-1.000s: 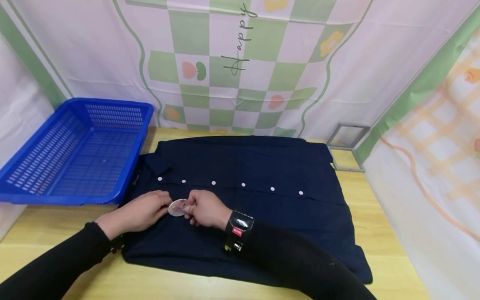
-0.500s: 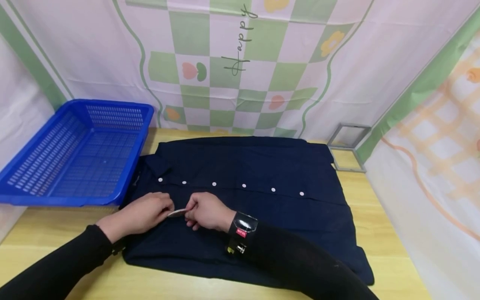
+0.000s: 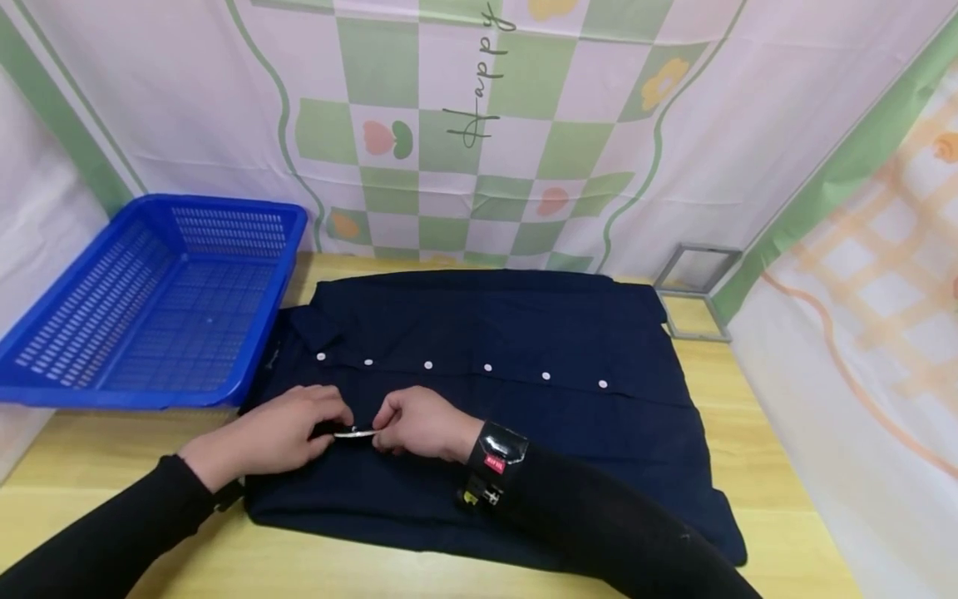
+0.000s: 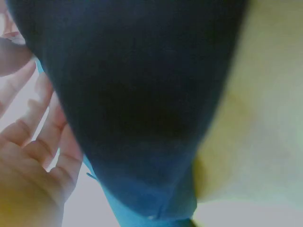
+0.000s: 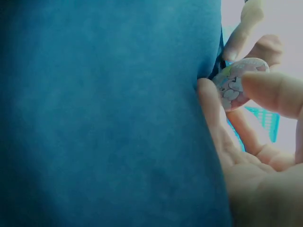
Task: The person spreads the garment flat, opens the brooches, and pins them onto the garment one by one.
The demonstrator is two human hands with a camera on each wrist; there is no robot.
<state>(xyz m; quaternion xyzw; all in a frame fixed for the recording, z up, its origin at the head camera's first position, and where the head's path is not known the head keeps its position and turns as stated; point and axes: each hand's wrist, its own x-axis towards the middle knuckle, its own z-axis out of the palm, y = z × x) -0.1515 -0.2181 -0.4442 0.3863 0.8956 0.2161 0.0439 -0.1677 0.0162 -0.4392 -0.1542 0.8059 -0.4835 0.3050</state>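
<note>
A dark navy button-up shirt (image 3: 479, 333) lies flat on the table, with a row of white buttons and its collar at the left. My right hand (image 3: 427, 424) pinches a small round badge (image 5: 232, 90) by its edge, between thumb and fingers. The badge has a printed cartoon-like face and is seen nearly edge-on in the head view. Beside it, my left hand (image 3: 277, 433) grips a bit of the shirt's cloth near the chest, its fingertips close to the badge's left edge. The badge's back is hidden.
A blue plastic basket (image 3: 247, 349) stands at the left, next to the collar. At the back right is a grey-framed rectangular object (image 3: 696, 291). A patterned curtain (image 3: 449, 166) hangs behind the wooden table (image 3: 771, 466).
The badge has turned from showing its printed face to nearly edge-on and dropped slightly nearer me. My right hand has shifted a little right and down; the left hand's fingers have moved slightly right.
</note>
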